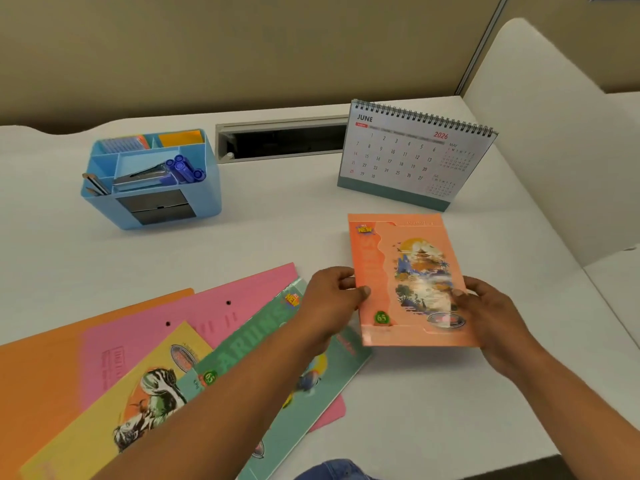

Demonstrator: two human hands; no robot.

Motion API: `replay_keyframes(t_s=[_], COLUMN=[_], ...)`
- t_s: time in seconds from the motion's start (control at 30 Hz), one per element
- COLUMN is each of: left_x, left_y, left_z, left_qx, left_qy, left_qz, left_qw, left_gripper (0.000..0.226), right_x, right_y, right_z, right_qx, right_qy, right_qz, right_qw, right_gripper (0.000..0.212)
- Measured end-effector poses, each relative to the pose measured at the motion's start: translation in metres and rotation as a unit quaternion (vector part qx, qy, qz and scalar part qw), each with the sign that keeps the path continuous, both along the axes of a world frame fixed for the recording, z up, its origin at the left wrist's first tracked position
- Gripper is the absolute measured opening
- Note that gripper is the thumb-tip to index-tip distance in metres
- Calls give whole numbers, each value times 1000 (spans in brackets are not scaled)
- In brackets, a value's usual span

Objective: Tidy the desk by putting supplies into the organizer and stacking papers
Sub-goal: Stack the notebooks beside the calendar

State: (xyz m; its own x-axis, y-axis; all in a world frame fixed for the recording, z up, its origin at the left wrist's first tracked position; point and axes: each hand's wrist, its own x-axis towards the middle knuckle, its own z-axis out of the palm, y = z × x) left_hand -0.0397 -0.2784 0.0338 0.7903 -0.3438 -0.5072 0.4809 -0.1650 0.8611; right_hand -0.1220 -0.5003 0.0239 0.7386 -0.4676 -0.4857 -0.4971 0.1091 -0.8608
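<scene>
Thumb and fingers of the left hand (332,299) pinch the left edge of a salmon-orange notebook (405,282), thumb on the cover. The right hand (491,313) clamps the right edge the same way, a little lower. The notebook sits at the right of the white desk (277,237), front cover up, seemingly raised a little off the surface, though blur makes that uncertain.

Under the left forearm lies a teal notebook (263,341), overlapping a yellow notebook (114,403). Both rest on a pink folder (207,313), which lies over an orange folder (45,368), all fanned out at the near left.

Farther back on the left stands a blue desk organizer (211,199) holding purple markers (183,168), pencils (93,183) and sticky notes (180,137). A spiral desk calendar (408,154) open at June stands behind the salmon-orange notebook, beside a cable slot (280,138).
</scene>
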Motion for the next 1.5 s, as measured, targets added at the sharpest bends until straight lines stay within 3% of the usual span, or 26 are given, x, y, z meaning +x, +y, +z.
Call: replay_keyframes(t_s=[0.17, 0.33, 0.53, 0.7, 0.87, 1.0, 1.17, 1.4, 1.5], left_x=[2, -2, 1, 5, 7, 11, 5, -21, -40], left_y=[-16, -17, -19, -21, -21, -20, 5, 87, 120], left_z=[-8, -11, -13, -18, -21, -18, -15, -9, -15], left_qx=[35, 45, 38, 65, 68, 81, 138, 317, 382], left_qy=[10, 28, 57, 57, 51, 33, -57, -222, -241], left_qz=[-45, -23, -6, -7, 4, -9, -32, -19, -24], left_qw=[998, 998, 998, 996, 996, 996, 988, 922, 892], left_gripper=[25, 24, 50, 75, 72, 74, 59, 54, 56], right_x=[11, 22, 36, 47, 49, 51, 52, 21, -3], right_y=[-28, -29, -25, -23, -18, -15, 4, 73, 105], right_z=[-13, -21, -30, -37, -44, -48, -34, -13, -12], right_qx=[-68, -145, -242, -276, -321, -349, -404, -312, -240], right_qy=[31, 36, 43, 53, 73, 94, 118, -24, -3], right_qz=[35, 61, 86, 70, 64, 70, 57, 128, 156], right_qw=[997, 987, 965, 957, 942, 930, 905, 941, 958], right_gripper=[23, 24, 28, 47, 39, 46, 48, 35, 25])
